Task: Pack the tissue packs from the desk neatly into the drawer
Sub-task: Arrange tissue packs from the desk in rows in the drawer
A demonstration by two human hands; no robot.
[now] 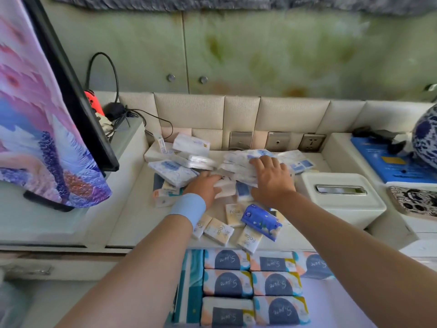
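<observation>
A heap of white and pale-blue tissue packs (pixel 186 159) lies at the back of the desk (pixel 123 216). My right hand (pixel 272 179) presses flat on a wad of white packs (pixel 236 165), fingers spread. My left hand (pixel 204 185), with a blue wristband, rests on a white pack (pixel 225 188) beside it. Small cream "face" packs (pixel 218 230) and a blue flowered pack (pixel 261 221) lie near the front edge. Below, the open drawer (pixel 326 301) holds rows of "S.pure" packs (pixel 227 282), laid flat side by side.
A white tissue box (pixel 340 202) stands right of the heap. A blue-and-white vase (pixel 425 136) and a blue box (pixel 387 162) sit at far right. A cloth-draped screen (pixel 40 110) and cables (pixel 115 114) occupy the left. Wall sockets (pixel 276 140) line the back.
</observation>
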